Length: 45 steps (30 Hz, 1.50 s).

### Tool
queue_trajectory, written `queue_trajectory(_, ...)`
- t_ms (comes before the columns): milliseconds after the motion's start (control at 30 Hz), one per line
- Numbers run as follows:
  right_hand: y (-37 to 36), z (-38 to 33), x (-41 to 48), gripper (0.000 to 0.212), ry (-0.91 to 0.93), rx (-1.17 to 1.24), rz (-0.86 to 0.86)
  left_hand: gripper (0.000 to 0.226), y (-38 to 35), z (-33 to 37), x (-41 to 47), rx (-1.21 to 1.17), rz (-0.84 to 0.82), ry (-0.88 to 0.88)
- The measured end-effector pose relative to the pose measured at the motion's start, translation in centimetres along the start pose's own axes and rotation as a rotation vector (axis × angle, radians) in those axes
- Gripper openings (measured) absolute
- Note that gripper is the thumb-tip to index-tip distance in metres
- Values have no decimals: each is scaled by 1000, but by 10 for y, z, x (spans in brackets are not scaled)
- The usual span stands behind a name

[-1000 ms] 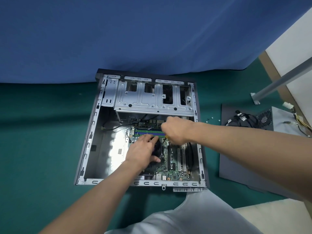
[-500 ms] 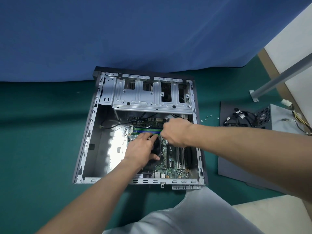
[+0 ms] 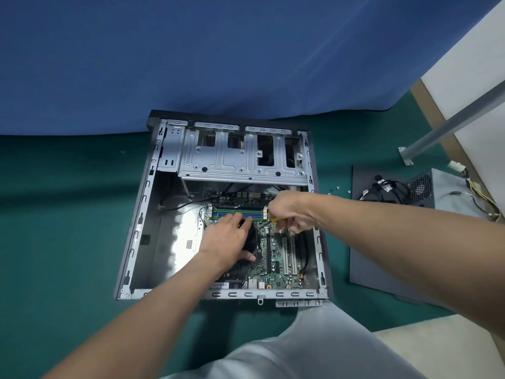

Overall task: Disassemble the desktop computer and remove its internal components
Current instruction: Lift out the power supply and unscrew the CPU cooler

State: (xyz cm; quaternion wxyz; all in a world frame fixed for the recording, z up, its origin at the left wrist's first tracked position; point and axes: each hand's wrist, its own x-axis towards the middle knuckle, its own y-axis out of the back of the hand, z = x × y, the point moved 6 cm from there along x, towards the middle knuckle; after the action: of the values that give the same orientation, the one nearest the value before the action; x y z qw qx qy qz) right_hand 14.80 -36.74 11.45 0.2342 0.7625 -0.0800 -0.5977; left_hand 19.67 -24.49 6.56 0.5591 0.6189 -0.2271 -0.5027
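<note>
An open desktop case point(image 3: 136, 231) lies flat on the green mat, its metal drive cage point(image 3: 235, 162) at the far end. The green motherboard point(image 3: 276, 266) fills the right half inside. My left hand point(image 3: 226, 242) rests on the black CPU cooler fan point(image 3: 250, 243), thumb along its near side and fingers reaching the memory slots point(image 3: 240, 213). Over the board's upper right, my right hand point(image 3: 291, 210) grips a screwdriver with a yellow handle point(image 3: 273, 220), its tip pointing down-left beside the fan. Most of the tool is hidden in my fist.
To the right on the mat lies the dark side panel point(image 3: 366, 258), with a grey power supply point(image 3: 448, 195) and its black cable bundle point(image 3: 385, 190) on it. Small loose screws point(image 3: 337, 188) lie beside the case. A metal post point(image 3: 448, 129) slants at far right. My knee point(image 3: 314, 348) sits below the case.
The view drifted slightly. My right hand has shifted a little down and right with the screwdriver, and my left hand stays on the fan.
</note>
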Motion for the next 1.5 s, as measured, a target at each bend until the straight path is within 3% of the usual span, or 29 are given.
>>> queue_trajectory(200,-11,-41,-37,23,612,-1124,240,102,-3,1,11,-6,-123,-10)
queue_trajectory(300,-18,-46,-44,23,841,-1400,255,100,-3,-4,9,-15,-112,-32)
queue_trajectory(367,-15,-49,-40,16,837,-1308,256,101,-4,-8,7,-20,-85,-44)
queue_trajectory(433,-10,-49,-30,30,743,-1042,216,100,-3,-8,5,-13,-53,-62)
queue_trajectory(500,-2,-44,-16,37,561,-662,157,101,-2,-8,5,-1,-37,-78)
queue_trajectory(567,2,-30,-3,27,293,-245,63,103,-2,-9,5,3,-32,-86)
queue_trajectory(633,2,-21,-2,17,119,-73,-29,103,-2,-10,4,-3,-30,-89)
queue_trajectory(700,1,-25,-5,21,161,-211,-20,103,-2,-10,5,-1,-31,-96)
queue_trajectory(767,1,-33,-14,14,330,-594,101,102,-1,-9,6,7,-31,-102)
queue_trajectory(833,-5,-39,-27,21,549,-1008,234,100,-1,-9,7,15,-35,-101)
queue_trajectory(900,-10,-41,-36,22,741,-1260,268,99,-1,-9,6,18,-28,-99)
queue_trajectory(967,-6,-40,-35,19,795,-1270,251,100,0,-9,5,13,-19,-101)
queue_trajectory(1067,1,-38,-23,37,683,-885,185,99,-1,-9,4,-2,-3,-102)
queue_trajectory(1133,5,-33,-12,42,527,-520,183,99,-1,-10,4,-7,3,-105)
queue_trajectory(1200,6,-19,-1,30,269,-154,129,101,-2,-10,4,-15,1,-104)
queue_trajectory(1267,4,-10,0,19,76,-8,4,102,-2,-11,4,-20,4,-103)
queue_trajectory(1367,1,-21,-6,14,184,-269,-23,101,-3,-11,5,-20,-5,-107)
queue_trajectory(1500,-7,-41,-35,19,601,-1104,236,101,-3,-10,6,-8,-19,-103)
